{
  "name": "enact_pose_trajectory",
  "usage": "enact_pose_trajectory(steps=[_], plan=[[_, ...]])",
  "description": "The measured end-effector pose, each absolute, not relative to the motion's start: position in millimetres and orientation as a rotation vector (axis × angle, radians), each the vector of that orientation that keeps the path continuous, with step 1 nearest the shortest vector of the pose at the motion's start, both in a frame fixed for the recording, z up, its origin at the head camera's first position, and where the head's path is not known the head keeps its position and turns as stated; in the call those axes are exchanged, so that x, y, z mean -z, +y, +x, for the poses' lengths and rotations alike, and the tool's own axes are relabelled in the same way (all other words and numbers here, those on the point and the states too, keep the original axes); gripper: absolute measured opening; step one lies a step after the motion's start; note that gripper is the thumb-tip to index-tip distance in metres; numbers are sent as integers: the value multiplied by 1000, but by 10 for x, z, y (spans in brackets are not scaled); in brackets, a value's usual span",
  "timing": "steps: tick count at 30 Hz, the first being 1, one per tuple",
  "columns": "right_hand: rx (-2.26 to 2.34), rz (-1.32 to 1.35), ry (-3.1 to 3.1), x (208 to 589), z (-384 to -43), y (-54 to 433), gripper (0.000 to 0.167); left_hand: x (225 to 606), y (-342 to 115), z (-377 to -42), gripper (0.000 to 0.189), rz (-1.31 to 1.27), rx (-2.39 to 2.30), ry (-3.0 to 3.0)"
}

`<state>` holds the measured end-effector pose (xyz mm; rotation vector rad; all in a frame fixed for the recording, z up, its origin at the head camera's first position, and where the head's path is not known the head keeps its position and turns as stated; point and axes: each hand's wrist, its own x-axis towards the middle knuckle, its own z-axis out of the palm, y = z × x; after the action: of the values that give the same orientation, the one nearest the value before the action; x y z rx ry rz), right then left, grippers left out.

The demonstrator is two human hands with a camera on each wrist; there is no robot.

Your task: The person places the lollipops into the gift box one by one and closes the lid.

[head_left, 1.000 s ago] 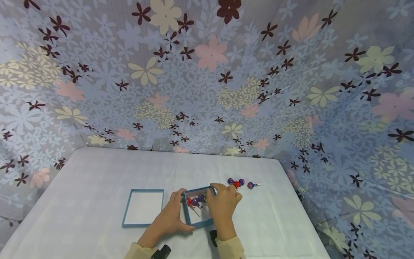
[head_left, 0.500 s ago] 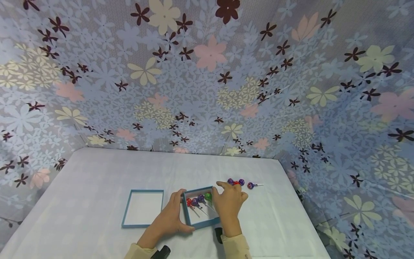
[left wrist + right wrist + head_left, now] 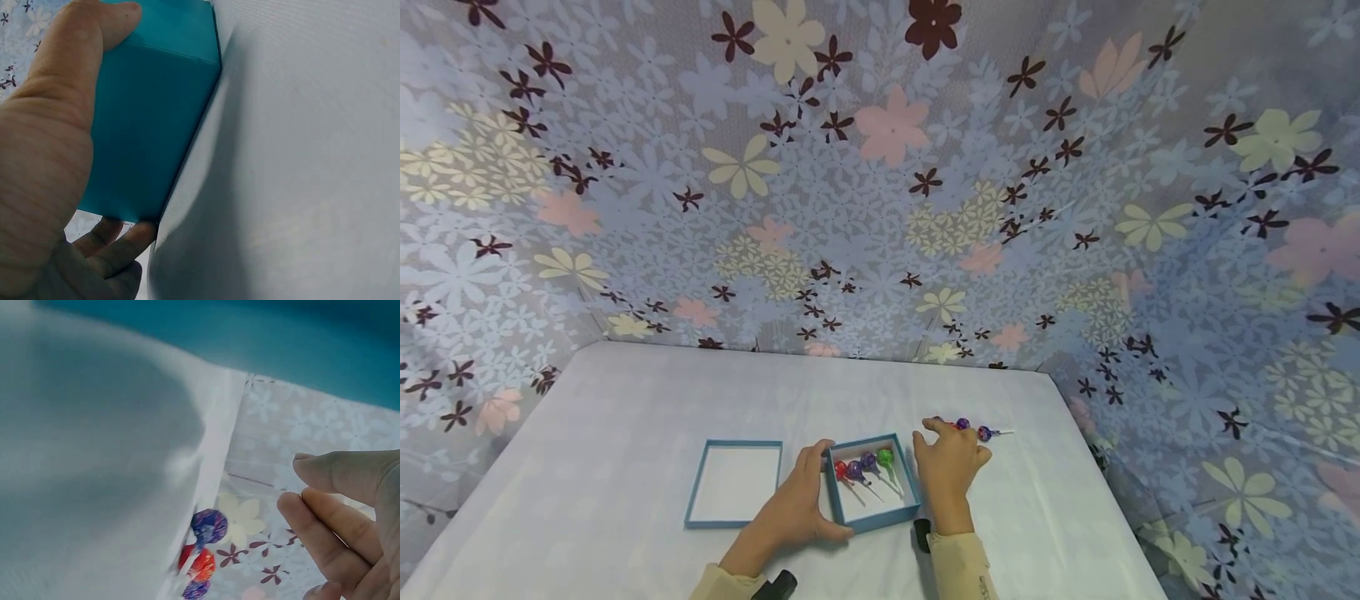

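Head view: left hand (image 3: 797, 504) grips the blue box (image 3: 886, 518), best kept steady; right hand (image 3: 951, 477), fingers parted, empty, should lightly pinch the far-right lollipop (image 3: 984, 433).

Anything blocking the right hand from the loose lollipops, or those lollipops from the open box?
Nothing visible stands between the right hand and the loose lollipops. Between them and the box, the head view shows only the hand itself and the box's right wall.

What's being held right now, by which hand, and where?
Left hand grips the blue box across its left side, thumb at the near end, fingers at the far end. Right hand holds nothing.
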<state>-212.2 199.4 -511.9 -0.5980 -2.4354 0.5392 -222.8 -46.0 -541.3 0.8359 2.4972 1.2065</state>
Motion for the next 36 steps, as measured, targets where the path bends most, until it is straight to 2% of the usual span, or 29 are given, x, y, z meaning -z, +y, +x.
enact_pose_trajectory(steps=[21, 36], plan=[[-485, -723, -2480, 5200, -2317, 2212, 24, 5415, -471, -2221, 134, 832, -1195, 2502], [-576, -791, -2520, 5282, -2390, 2424, 31, 5403, -466, -2222, 134, 791, -1177, 2495]])
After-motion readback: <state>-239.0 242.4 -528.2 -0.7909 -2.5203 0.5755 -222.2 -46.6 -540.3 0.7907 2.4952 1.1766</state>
